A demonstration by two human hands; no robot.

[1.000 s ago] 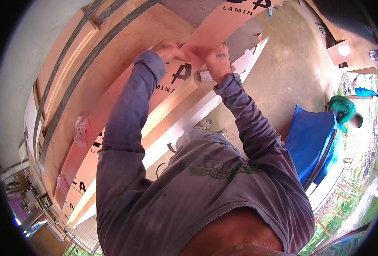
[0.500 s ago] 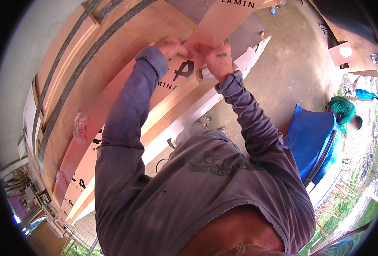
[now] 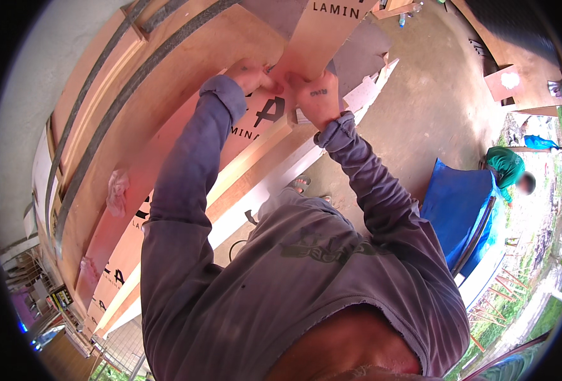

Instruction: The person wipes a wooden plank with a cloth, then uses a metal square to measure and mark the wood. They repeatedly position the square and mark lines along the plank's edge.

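Note:
A long pinkish-brown laminate strip point(image 3: 321, 37) with dark printing runs diagonally from beyond my hands to the lower left. My left hand point(image 3: 249, 74) has its fingers curled at the left edge of the strip, with the thumb pressed on its face. Opposite it, my right hand point(image 3: 319, 96) grips the right edge, thumb turned inward and the other fingers largely hidden. Both hands are close together, near the far end of the stretch that lies on the long boards point(image 3: 249, 166). Two crumpled pieces of clear pinkish film point(image 3: 117, 192) lie along the strip's left side.
Curved wooden panels with dark edge bands point(image 3: 119, 95) stand to the left. Concrete floor point(image 3: 414, 82) stretches to the right, with a blue tarp-covered object point(image 3: 458, 206) on it. Beyond that, a person in a green shirt point(image 3: 504, 166) bends down. My sandalled foot point(image 3: 301, 184) shows below the boards.
My view has shifted slightly, and a little more of the strip's far part shows. Both hands keep the same hold, the right one a touch nearer to me.

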